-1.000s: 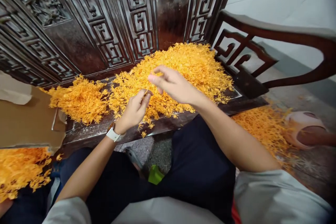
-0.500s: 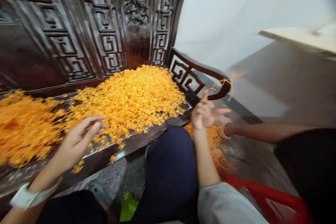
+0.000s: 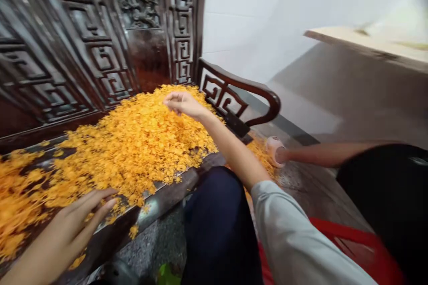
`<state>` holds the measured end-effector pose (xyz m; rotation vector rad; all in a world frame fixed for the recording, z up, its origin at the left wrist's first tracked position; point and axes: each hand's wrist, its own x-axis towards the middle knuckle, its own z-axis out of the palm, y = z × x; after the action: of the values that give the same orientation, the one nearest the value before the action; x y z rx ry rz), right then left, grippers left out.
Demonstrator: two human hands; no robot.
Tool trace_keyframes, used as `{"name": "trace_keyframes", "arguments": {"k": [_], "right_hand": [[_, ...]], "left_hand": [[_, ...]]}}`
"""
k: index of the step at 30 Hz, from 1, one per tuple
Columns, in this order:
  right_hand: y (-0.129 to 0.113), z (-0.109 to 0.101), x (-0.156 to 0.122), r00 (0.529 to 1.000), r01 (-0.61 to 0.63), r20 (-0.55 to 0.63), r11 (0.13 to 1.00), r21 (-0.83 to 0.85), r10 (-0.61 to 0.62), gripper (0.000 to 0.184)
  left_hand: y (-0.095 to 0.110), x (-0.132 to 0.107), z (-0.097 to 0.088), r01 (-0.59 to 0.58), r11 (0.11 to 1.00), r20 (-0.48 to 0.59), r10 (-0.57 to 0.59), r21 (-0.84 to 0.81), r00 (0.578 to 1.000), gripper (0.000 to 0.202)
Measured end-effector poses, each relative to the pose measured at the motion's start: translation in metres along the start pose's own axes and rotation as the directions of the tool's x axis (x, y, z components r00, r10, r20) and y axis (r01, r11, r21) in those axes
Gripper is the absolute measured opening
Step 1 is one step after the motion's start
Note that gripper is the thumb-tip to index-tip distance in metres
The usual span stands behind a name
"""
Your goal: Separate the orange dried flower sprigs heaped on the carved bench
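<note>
1. Blossoms, or blossom-like yellow-orange bits, fill the bench seat (image 3: 174, 193) in front of you: that's your main heap (image 3: 147, 142), banked against the carved backrest (image 3: 150, 55) and spreading to the front edge.
2. Right hand (image 3: 182, 103) out over the top of that heap, your arm stretched across its right end! Thumb and fingertips are drawn close together; whether they grip a piece, I cannot tell.
3. Left hand (image 3: 78, 225) low, near the front edge of the seat, fingers loosely bent, thumb parted from them, no piece visible in its grasp.
4. Off to your left, a deeper orange clump (image 3: 13, 205) of stringy bits meets the heap's thinner end.
5. Over on the right, the curved armrest (image 3: 249, 82) closes off the bench, and orange strands (image 3: 262, 153) lie on the floor beyond your knee (image 3: 217, 200).
6. Beside those strands, another person's foot in pale footwear (image 3: 274, 150); nearer you, something red (image 3: 351, 238), partly hidden by your sleeve (image 3: 287, 227).
</note>
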<state>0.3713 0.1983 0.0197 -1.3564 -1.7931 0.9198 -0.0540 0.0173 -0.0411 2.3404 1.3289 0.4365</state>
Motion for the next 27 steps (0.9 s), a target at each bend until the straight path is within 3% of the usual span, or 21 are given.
{"name": "trace_keyframes", "arguments": {"k": [2, 4, 8, 10, 13, 17, 21, 27], "right_hand": [[-0.002, 0.008, 0.055, 0.996, -0.024, -0.094, 0.975, -0.22, 0.003, 0.023], [-0.003, 0.016, 0.106, 0.992, -0.021, -0.126, 0.941, -0.337, -0.023, 0.019], [0.003, 0.04, 0.181, 0.999, -0.019, -0.047, 0.831, -0.556, -0.009, 0.011], [0.009, 0.058, 0.204, 0.999, -0.031, 0.001, 0.784, -0.62, 0.04, 0.017], [0.02, 0.083, 0.222, 0.991, -0.073, 0.031, 0.732, -0.678, 0.127, 0.029], [0.029, 0.095, 0.228, 0.983, -0.094, 0.041, 0.69, -0.718, 0.177, 0.027], [0.02, 0.078, 0.233, 0.994, -0.065, 0.022, 0.727, -0.683, 0.109, 0.024], [-0.025, 0.033, 0.224, 0.999, -0.034, -0.037, 0.851, -0.524, 0.017, 0.023]], "left_hand": [[0.0, -0.001, 0.0, 0.044, 0.999, 0.057, -0.044, 0.003, 0.997, 0.04], [-0.004, -0.003, 0.001, 0.066, 0.998, 0.077, -0.066, 0.004, 0.995, 0.041], [0.005, -0.004, -0.001, 0.048, 0.999, 0.12, -0.047, -0.003, 0.992, 0.038], [0.02, 0.001, -0.004, 0.035, 0.999, 0.193, -0.035, 0.004, 0.981, 0.039], [0.036, 0.011, -0.005, 0.001, 0.997, 0.299, -0.023, 0.074, 0.954, 0.045], [0.034, 0.014, -0.002, -0.004, 0.99, 0.352, -0.046, 0.14, 0.935, 0.046], [0.022, 0.007, -0.001, 0.014, 0.991, 0.363, -0.061, 0.131, 0.93, 0.048], [0.024, -0.001, -0.004, 0.017, 0.997, 0.304, -0.041, 0.081, 0.952, 0.047]]}}
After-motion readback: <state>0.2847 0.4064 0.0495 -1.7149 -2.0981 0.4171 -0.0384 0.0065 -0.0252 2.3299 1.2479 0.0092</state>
